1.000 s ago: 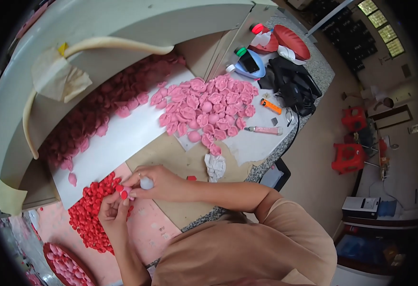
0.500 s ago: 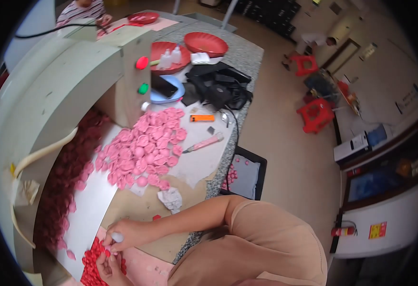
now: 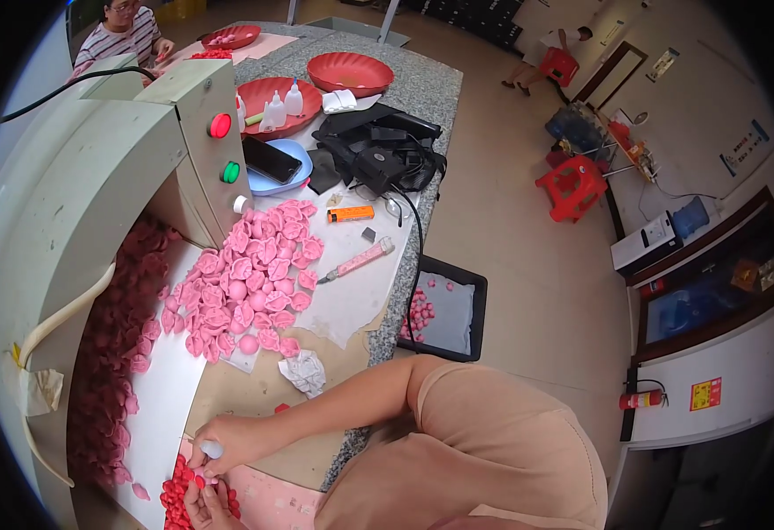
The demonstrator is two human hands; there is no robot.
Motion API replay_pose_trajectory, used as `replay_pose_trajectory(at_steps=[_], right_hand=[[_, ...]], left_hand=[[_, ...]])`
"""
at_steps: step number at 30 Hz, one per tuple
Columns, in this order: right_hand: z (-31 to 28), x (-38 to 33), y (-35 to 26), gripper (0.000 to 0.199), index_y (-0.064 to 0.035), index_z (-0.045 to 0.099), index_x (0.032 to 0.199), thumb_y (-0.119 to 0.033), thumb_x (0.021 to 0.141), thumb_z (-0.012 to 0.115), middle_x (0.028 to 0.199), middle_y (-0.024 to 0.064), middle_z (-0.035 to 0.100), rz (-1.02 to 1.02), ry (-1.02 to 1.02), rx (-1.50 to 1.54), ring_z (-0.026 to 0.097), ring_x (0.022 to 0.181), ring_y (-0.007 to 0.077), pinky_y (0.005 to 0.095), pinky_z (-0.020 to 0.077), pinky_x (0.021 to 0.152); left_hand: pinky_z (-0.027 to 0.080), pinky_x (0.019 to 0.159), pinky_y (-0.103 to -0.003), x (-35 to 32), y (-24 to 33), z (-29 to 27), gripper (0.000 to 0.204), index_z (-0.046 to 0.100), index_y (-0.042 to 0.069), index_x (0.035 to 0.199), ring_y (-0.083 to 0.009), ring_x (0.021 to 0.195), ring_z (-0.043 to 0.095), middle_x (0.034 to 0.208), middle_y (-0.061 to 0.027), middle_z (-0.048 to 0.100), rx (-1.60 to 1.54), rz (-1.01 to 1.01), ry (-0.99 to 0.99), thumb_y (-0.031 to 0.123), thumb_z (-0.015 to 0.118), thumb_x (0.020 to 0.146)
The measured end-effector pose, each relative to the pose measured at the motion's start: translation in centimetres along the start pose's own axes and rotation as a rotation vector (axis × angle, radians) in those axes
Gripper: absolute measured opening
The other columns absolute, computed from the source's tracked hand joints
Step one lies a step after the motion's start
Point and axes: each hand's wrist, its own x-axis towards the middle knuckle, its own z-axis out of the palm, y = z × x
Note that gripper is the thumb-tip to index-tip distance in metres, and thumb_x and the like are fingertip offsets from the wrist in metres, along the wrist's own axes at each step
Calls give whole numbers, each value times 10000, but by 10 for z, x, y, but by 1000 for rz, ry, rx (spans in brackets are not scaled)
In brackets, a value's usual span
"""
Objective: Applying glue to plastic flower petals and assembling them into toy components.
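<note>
Low in the view, my right hand point(image 3: 235, 439) is closed round a small white squeeze bottle point(image 3: 212, 450), its rounded end sticking out above the fingers. Just below, my left hand point(image 3: 207, 510) pinches a small red piece point(image 3: 199, 482), with a bit of pink beside it. The fingertips of both hands nearly meet there, and the bottle's tip is hidden. Around and under the left hand lies a heap of glossy red pieces point(image 3: 176, 496) on a pink sheet point(image 3: 272, 499).
A pile of pink petal-shaped pieces point(image 3: 244, 283) spreads beyond my hands, beside a curved grey machine point(image 3: 131, 141) holding more inside. Crumpled paper point(image 3: 304, 373), a pink-handled knife point(image 3: 356, 261), an orange battery point(image 3: 350, 214) and a phone point(image 3: 270, 160) lie around. A black tray point(image 3: 481, 305) sits lower right.
The whole view has shifted slightly. My hands stay together over the red heap, still holding the bottle and red piece. In the background a person has lifted a red stool.
</note>
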Motion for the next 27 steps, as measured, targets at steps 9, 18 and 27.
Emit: replay_pose_trajectory(at_steps=[9,18,27], right_hand=[[0,-2,-7,206,58,635,898,-53,727,662,882,110,655,16,23,-9,634,790,157,274,498,723],[-3,-3,-9,232,27,643,928,-76,720,654,902,119,634,41,-25,16,613,837,176,278,483,747],[-2,-4,-10,215,60,642,885,-56,705,664,895,117,652,-27,21,-27,629,795,165,278,502,719]], left_hand=[[507,650,-246,-1,1,1,241,583,24,1071,-191,823,621,988,-110,629,3,4,5,79,628,841],[520,760,-283,-5,5,7,251,572,-34,1076,-228,904,603,1047,-160,602,66,101,8,32,612,837],[520,780,-296,-3,6,7,255,571,-24,1086,-235,942,590,1089,-166,585,66,35,14,38,610,842]])
